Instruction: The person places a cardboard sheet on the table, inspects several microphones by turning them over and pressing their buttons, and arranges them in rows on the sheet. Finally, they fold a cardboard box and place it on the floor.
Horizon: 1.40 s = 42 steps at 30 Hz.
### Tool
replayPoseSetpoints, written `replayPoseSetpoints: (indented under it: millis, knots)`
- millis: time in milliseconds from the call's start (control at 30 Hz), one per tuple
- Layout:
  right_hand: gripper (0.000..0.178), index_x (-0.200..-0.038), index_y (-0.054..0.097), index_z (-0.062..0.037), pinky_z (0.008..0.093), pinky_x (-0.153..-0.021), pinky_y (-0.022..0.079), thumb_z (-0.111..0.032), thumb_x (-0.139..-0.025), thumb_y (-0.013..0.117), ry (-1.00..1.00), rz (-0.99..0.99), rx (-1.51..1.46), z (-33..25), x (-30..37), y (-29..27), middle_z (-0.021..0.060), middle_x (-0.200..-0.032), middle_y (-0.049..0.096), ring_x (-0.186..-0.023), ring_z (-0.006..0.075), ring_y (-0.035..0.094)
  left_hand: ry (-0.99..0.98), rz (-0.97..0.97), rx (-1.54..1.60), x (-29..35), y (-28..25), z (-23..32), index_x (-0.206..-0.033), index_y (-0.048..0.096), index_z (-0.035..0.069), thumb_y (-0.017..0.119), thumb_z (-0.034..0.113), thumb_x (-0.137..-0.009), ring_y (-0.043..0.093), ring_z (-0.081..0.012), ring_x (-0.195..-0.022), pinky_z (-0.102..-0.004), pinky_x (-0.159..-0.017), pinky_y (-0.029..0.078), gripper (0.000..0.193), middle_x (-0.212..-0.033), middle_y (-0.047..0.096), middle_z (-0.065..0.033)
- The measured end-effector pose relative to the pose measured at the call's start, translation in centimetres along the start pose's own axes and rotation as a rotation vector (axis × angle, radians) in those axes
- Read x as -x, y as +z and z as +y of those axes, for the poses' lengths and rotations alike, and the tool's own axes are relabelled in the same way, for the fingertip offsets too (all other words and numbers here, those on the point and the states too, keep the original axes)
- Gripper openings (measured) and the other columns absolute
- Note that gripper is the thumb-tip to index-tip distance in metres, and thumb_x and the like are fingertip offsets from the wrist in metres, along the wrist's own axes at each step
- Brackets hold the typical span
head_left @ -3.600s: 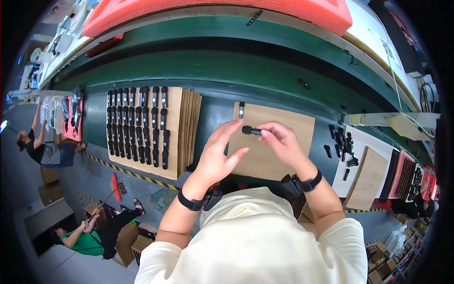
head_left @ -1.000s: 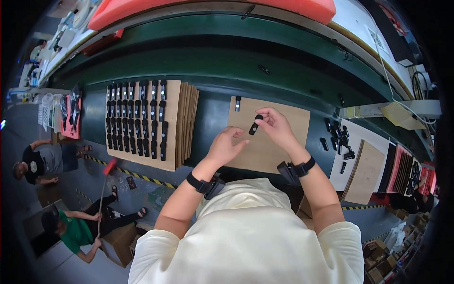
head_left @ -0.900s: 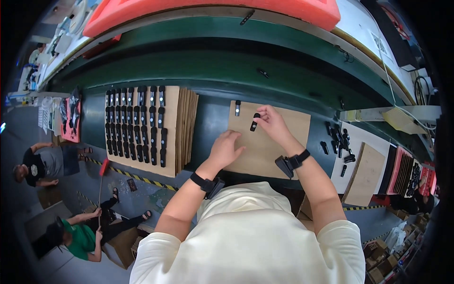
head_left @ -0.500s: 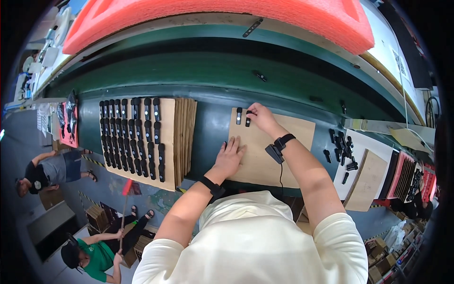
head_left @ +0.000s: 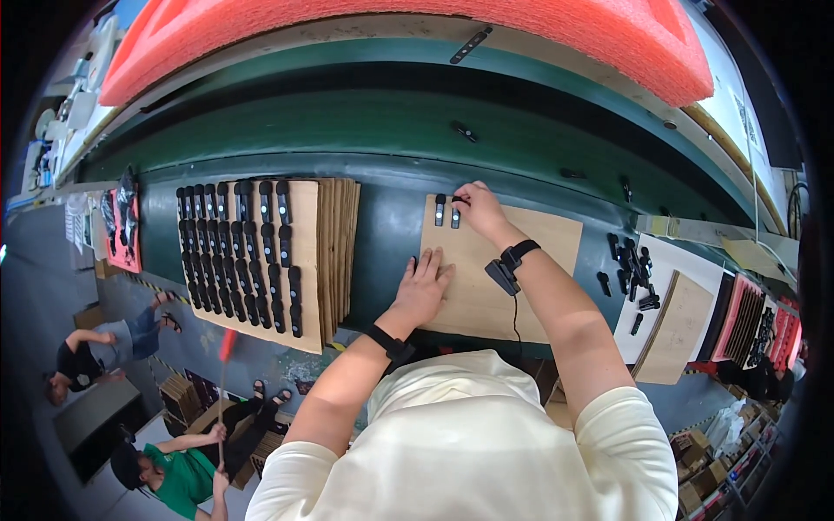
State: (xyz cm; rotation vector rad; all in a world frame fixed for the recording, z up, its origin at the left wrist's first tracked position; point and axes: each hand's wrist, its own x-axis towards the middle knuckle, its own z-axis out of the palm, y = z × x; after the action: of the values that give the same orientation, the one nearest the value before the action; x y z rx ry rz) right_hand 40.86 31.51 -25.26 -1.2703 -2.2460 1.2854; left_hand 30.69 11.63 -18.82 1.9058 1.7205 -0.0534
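On a brown cardboard sheet [head_left: 504, 278] on the green bench, my right hand [head_left: 479, 208] pinches the dark foam-topped end of a small black microphone [head_left: 455, 219]. A matching microphone [head_left: 440, 210] lies just left of it, near the sheet's far left corner. My left hand [head_left: 423, 288] rests flat on the sheet's left edge, fingers spread. A small dark bit shows by its fingertips; what it is I cannot make out. Several rows of like microphones [head_left: 236, 239] cover the top of a cardboard stack [head_left: 340, 252] to the left.
Loose microphones [head_left: 632, 265] lie piled at right, beside another cardboard piece [head_left: 673, 326]. Pink foam [head_left: 408, 22] spans the far side. A few black pieces [head_left: 465, 132] lie on the green surface beyond the sheet. Behind left, a person in green [head_left: 178, 473] holds a red-headed broom [head_left: 228, 346].
The microphone under my right fingers now lies straighter, parallel to its neighbour, with its pale face showing more. My left hand has stayed put. The people at left have shifted slightly.
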Motion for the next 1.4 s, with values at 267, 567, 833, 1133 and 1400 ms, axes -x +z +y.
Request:
replayPoseSetpoints:
  millis: [267,567,833,1133,1400]
  knots:
    - [0.024,-0.102,0.063,-0.0025,0.0317,-0.069,0.051,-0.009,-0.08,0.07,-0.064,0.167,-0.03,0.0,0.2,-4.4,0.0129,-0.1,0.057,-0.076,0.0234,0.062,0.082,0.324,0.169,-3.3,-2.8,-1.8,-0.114,0.058,0.008,0.068,0.014,-0.076,0.046,-0.0364,-0.121,-0.0468,-0.1,0.039,0.04,-0.132,0.048,-0.0178]
    - [0.025,-0.101,0.064,-0.0079,0.042,-0.092,0.044,-0.009,-0.076,0.068,-0.024,0.622,0.529,8.0,-0.1,-14.3,0.0121,-0.109,0.058,-0.104,0.0354,0.053,-0.014,0.685,0.243,-11.3,-8.4,-6.3,-0.105,0.06,0.005,0.067,0.01,-0.076,0.056,-0.0359,-0.105,-0.0427,-0.09,0.046,0.03,-0.113,0.06,-0.0152]
    - [0.026,-0.102,0.06,-0.0041,0.0381,-0.082,0.049,-0.007,-0.078,0.069,0.065,0.399,0.27,11.0,0.2,-15.6,0.014,-0.102,0.061,-0.09,0.0325,0.06,-0.023,0.658,0.121,-17.2,-10.6,-10.0,-0.109,0.06,0.008,0.068,0.011,-0.076,0.055,-0.0336,-0.104,-0.0422,-0.088,0.047,0.034,-0.111,0.059,-0.0122]
    - [0.016,-0.102,0.059,0.0002,0.0264,-0.07,0.049,-0.006,-0.088,0.063,0.052,0.414,-0.262,1.9,11.7,-13.5,0.0089,-0.091,0.065,-0.078,0.0137,0.06,-0.08,0.587,-0.167,-21.6,-11.1,-12.2,-0.111,0.059,0.01,0.068,0.015,-0.077,0.056,-0.0311,-0.107,-0.0449,-0.086,0.048,0.036,-0.113,0.058,-0.0112]
    - [0.02,-0.109,0.061,-0.0012,0.0188,-0.072,0.045,-0.004,-0.09,0.063,0.287,0.355,-0.463,-3.5,16.8,-13.2,0.0018,-0.096,0.063,-0.083,0.0046,0.055,-0.271,0.458,-0.069,-21.3,-10.7,-12.2,-0.109,0.059,0.012,0.067,0.017,-0.08,0.061,-0.0327,-0.095,-0.0431,-0.082,0.05,0.03,-0.1,0.063,-0.0119]
